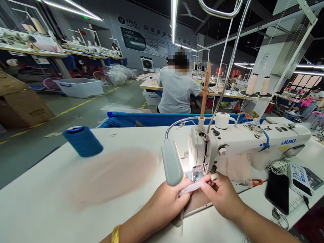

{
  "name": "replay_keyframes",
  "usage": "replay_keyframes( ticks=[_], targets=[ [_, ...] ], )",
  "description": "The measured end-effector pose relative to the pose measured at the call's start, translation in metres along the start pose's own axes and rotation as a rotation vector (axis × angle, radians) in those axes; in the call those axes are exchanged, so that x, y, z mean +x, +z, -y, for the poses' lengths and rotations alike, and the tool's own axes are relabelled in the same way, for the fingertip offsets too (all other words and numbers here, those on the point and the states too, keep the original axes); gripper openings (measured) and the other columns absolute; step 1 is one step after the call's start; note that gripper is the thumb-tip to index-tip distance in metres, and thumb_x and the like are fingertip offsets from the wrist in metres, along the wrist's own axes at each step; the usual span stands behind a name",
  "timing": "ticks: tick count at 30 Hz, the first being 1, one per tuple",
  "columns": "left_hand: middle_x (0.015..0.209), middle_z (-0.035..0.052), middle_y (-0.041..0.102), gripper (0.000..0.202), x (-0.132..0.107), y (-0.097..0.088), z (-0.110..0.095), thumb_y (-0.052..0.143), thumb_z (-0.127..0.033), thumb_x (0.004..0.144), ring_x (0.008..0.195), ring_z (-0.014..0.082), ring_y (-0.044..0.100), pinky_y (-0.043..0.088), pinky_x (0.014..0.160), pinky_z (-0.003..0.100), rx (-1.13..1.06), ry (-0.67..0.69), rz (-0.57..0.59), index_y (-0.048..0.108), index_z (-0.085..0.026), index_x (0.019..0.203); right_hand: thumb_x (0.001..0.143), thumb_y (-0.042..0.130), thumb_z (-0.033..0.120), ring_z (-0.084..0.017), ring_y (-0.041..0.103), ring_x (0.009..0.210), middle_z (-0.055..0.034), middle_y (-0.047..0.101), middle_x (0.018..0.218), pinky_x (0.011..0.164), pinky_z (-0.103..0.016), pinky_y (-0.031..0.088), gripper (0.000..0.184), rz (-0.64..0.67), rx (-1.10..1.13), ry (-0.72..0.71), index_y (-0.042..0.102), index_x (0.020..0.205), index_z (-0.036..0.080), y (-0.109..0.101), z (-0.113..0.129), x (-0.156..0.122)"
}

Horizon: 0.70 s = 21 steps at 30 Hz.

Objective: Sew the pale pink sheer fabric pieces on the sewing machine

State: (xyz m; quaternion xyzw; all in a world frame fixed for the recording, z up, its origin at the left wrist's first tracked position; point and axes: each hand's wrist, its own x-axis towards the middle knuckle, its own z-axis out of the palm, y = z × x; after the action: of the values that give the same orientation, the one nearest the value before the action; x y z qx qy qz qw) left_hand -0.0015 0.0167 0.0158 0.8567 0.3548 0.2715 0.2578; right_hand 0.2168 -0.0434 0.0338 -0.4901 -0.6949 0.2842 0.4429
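Note:
A narrow pale pink fabric strip point(190, 188) stretches between my two hands, just in front of the needle area of a white JUKI sewing machine point(238, 138). My left hand point(174, 195) has the strip's left end between thumb and fingers, partly behind the lamp head. With thumb and forefinger together, my right hand point(220, 192) pinches the other end, close beside the presser foot point(195, 176). The grey lamp head point(172, 165) hangs over my left hand. Whether the strip lies under the foot is hidden by my fingers.
A blue thread cone point(83, 141) lies at the table's left. Right of the machine are orange-handled snips point(257, 182), a black phone point(277, 190), a white box point(300, 179) with a coiled cable, and keys point(279, 216). Ahead, a person in grey point(177, 89) sits at another table.

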Motion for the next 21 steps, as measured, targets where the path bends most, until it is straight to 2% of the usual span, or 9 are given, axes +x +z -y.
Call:
replay_keyframes(
  ticks=[2,4,8,13,18,21],
  targets=[
    [0.080,0.0000,0.062,0.034,0.000,-0.003,-0.004,0.052,-0.028,0.101,0.073,0.0178,0.060,0.046,0.064,0.027,-0.011,0.044,-0.006,0.059,-0.022,0.068,0.104,0.059,0.024,-0.020,0.068,0.083,-0.0028,0.075,0.090,0.076,-0.030,0.053,0.016,0.018,-0.076,-0.074,0.073,0.096,0.022,-0.003,0.001,-0.001],
    [0.080,0.0003,0.061,0.040,-0.005,-0.006,-0.010,0.053,-0.030,0.105,0.071,0.0172,0.059,0.044,0.063,0.027,0.007,0.134,0.000,0.063,-0.022,0.067,0.104,0.055,0.021,-0.020,0.066,0.080,-0.0020,0.074,0.085,0.078,-0.032,0.051,0.018,0.057,-0.203,-0.215,0.070,0.093,0.023,-0.006,0.001,-0.003],
    [0.091,0.0032,0.070,0.029,-0.022,-0.013,-0.025,0.053,-0.013,0.100,0.080,0.0198,0.064,0.046,0.069,0.031,0.113,0.338,0.027,0.073,-0.024,0.083,0.098,0.055,0.015,-0.021,0.062,0.076,-0.0007,0.071,0.080,0.078,-0.036,0.045,0.016,0.186,-0.489,-0.465,0.060,0.085,0.024,-0.011,0.000,-0.010],
    [0.099,0.0010,0.079,0.029,-0.031,-0.013,-0.033,0.054,-0.002,0.097,0.087,0.0204,0.071,0.051,0.077,0.034,0.179,0.418,0.009,0.071,-0.025,0.089,0.093,0.057,0.012,-0.021,0.058,0.075,-0.0001,0.067,0.078,0.075,-0.036,0.041,0.019,0.250,-0.643,-0.468,0.054,0.080,0.025,-0.013,0.000,-0.013],
    [0.084,0.0039,0.074,0.034,-0.027,0.003,-0.013,0.047,-0.009,0.102,0.074,0.0217,0.065,0.047,0.066,0.035,0.191,0.461,-0.129,0.070,-0.026,0.082,0.095,0.057,0.013,-0.021,0.057,0.077,-0.0010,0.068,0.082,0.077,-0.036,0.042,0.017,0.232,-0.675,-0.444,0.056,0.083,0.024,-0.013,-0.001,-0.011],
    [0.080,0.0044,0.070,0.039,-0.026,0.010,-0.002,0.042,-0.015,0.109,0.071,0.0219,0.061,0.047,0.068,0.035,0.210,0.440,-0.114,0.068,-0.025,0.081,0.096,0.057,0.013,-0.021,0.055,0.077,-0.0011,0.067,0.080,0.078,-0.035,0.042,0.018,0.211,-0.691,-0.442,0.055,0.082,0.024,-0.012,-0.005,-0.010]
  ],
)
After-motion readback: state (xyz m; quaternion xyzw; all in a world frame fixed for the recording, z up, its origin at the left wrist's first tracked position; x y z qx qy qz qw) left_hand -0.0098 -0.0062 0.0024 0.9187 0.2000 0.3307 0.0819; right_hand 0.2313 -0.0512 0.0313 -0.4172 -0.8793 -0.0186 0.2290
